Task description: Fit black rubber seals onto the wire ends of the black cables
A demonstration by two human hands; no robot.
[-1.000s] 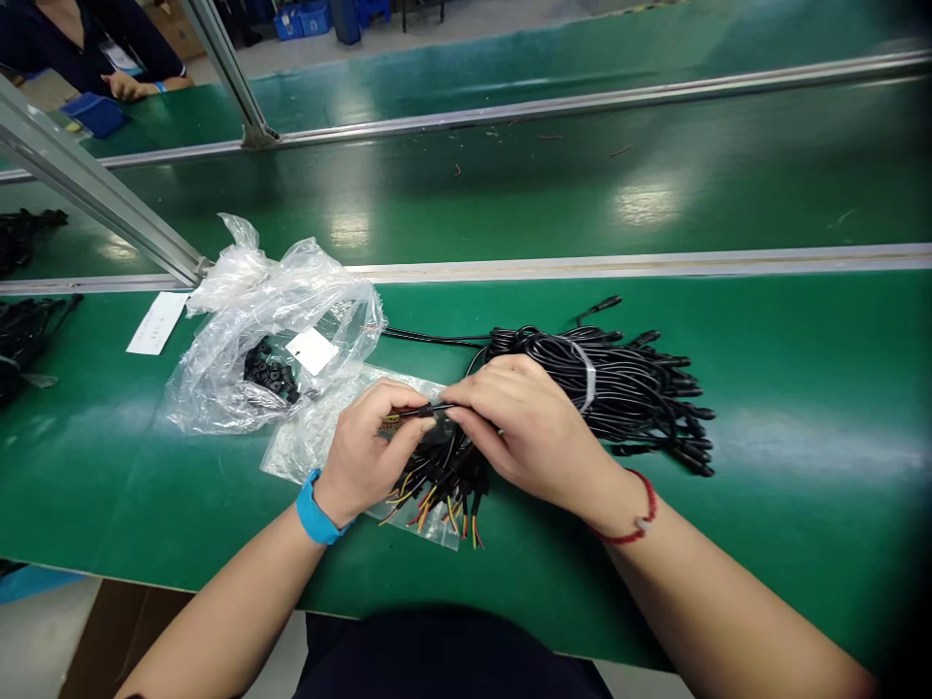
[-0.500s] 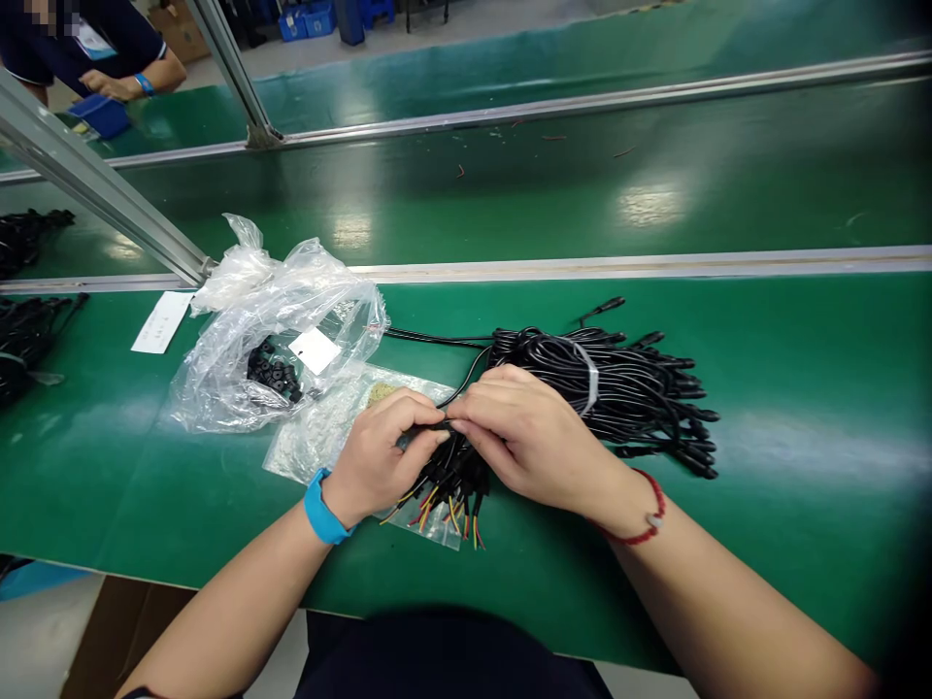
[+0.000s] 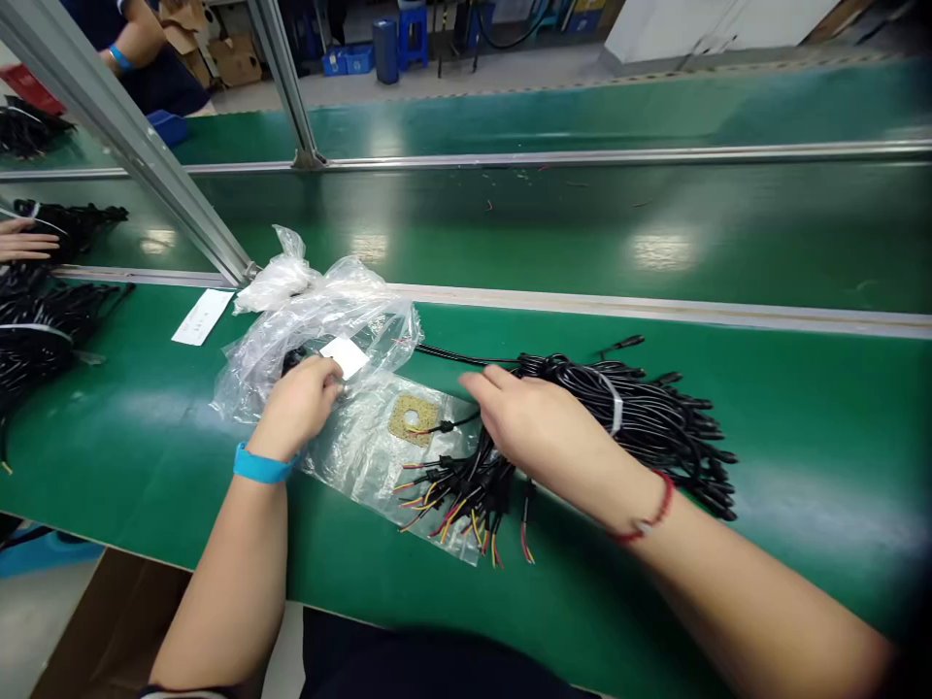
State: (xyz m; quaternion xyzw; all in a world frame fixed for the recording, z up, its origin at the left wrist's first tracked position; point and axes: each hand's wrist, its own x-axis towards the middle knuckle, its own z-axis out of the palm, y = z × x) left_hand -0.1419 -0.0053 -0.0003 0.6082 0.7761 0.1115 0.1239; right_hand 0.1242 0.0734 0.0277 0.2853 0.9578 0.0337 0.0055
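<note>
My left hand [image 3: 300,400] is at the clear plastic bag [image 3: 254,364] of small black parts [image 3: 293,359], its fingers curled together. Whatever is between its fingertips is hidden. Over the cable ends, my right hand [image 3: 528,417] has its index finger stretched out, with the thumb side mostly hidden. Just below its fingertips runs a black cable with a black sleeve [image 3: 446,426] near its wire end. That end lies over a yellow sponge [image 3: 414,419] with a round hole. Several stripped cable ends [image 3: 466,495] with red and yellow wires fan out below.
A tied bundle of black cables [image 3: 618,398] lies to the right. A flat clear bag [image 3: 356,456] is under the wire ends. At left are a white card [image 3: 204,316], a metal post [image 3: 152,155], more cable bundles [image 3: 36,340] and another person's hand [image 3: 25,240].
My hands have come apart: the left moved left to the bag of black parts, the right stayed over the cables. The sleeved cable end now rests on the sponge. The view has shifted.
</note>
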